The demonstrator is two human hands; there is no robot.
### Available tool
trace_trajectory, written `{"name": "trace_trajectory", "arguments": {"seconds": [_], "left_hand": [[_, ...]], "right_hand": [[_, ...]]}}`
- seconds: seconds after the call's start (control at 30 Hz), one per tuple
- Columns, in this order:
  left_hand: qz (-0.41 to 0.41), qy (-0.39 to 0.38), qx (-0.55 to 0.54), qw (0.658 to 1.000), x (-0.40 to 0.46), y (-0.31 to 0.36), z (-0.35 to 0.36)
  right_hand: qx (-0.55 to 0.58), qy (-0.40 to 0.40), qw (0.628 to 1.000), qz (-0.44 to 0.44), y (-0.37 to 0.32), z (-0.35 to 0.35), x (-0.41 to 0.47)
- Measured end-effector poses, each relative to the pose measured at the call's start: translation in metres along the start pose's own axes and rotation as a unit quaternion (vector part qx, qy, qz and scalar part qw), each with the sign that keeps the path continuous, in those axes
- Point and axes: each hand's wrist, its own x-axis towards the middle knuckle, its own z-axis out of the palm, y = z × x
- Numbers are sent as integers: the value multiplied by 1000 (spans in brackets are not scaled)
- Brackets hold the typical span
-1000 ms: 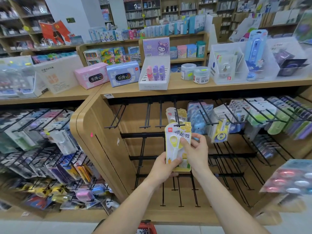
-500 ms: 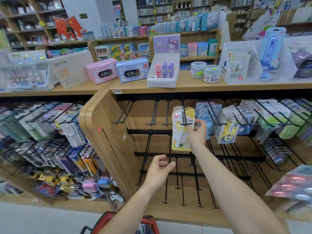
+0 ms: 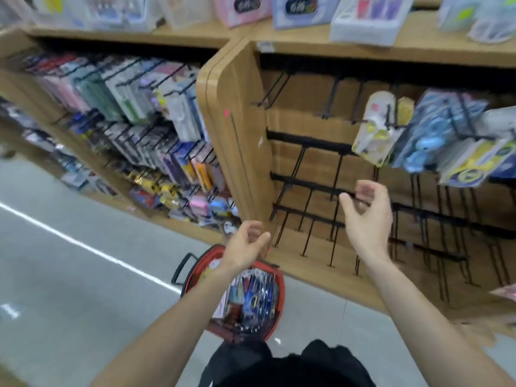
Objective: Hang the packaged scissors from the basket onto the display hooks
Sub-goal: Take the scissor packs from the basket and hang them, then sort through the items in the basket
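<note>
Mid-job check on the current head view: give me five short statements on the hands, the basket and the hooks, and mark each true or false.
1. Both hands hold nothing. True: left hand and right hand are empty, fingers loosely curled.
2. The red basket is empty. False: packaged items stand inside it.
3. Yellow packaged scissors hang on an upper hook. True.
4. The basket sits on the shelf top. False: it is low down, on the grey floor side, below the left hand.
5. Every hook is full. False: the lower hooks are bare.
</note>
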Motion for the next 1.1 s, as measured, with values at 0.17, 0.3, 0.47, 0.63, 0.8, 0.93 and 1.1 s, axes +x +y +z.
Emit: {"name": "trace_trajectory", "arguments": {"seconds": [0.17,0.3,0.47,0.63,0.8,0.93,1.1], "left_hand": [[-86,47,16,995,-33,-89,-36],[-133,68,52,987,-69,-131,-55],[-162,73,90,980,-88,-187,-66],[-182,53,90,978,-78,-246,-61],[-196,0,97,976,-44,-316,-41],[-175,-48,130,975,-9,-357,-20],[-155,-89,142,974,28,-403,21]], "right_hand": [[-39,-216,974,60,40,56,-100],[-81,-341,931,100,67,101,-168],[-131,-398,897,142,90,147,-226],[-150,-409,883,176,126,196,-263],[-178,-393,878,205,181,246,-282],[-199,-369,878,231,240,279,-286],[-226,-299,884,281,313,305,-278]]}}
